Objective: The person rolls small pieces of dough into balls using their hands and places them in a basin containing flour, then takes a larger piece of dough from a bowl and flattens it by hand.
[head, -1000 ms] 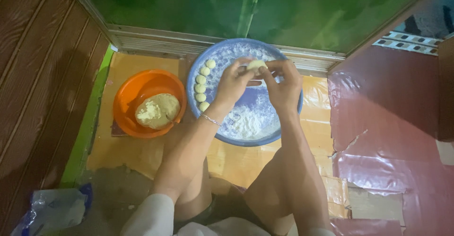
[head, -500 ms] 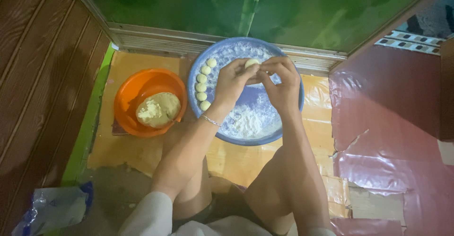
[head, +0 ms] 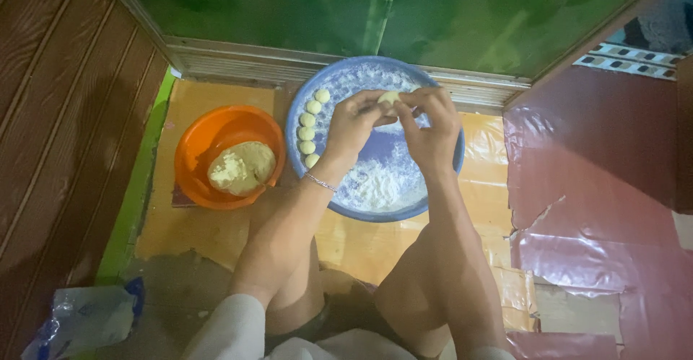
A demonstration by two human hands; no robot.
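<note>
One package only: a crumpled clear plastic bag with blue edging and faint printed patches (head: 81, 322), lying in the bottom left corner of the view on the dim floor. Beside the dark reddish-brown ribbed wall panel (head: 50, 114) on its left, and just below the end of the green strip (head: 133, 201) running along that wall. Well apart from the orange plastic bowl (head: 209, 140) higher up. Soft and flattened, slightly puffed, contents not discernible. No labels, signs or screens visible elsewhere.
</note>
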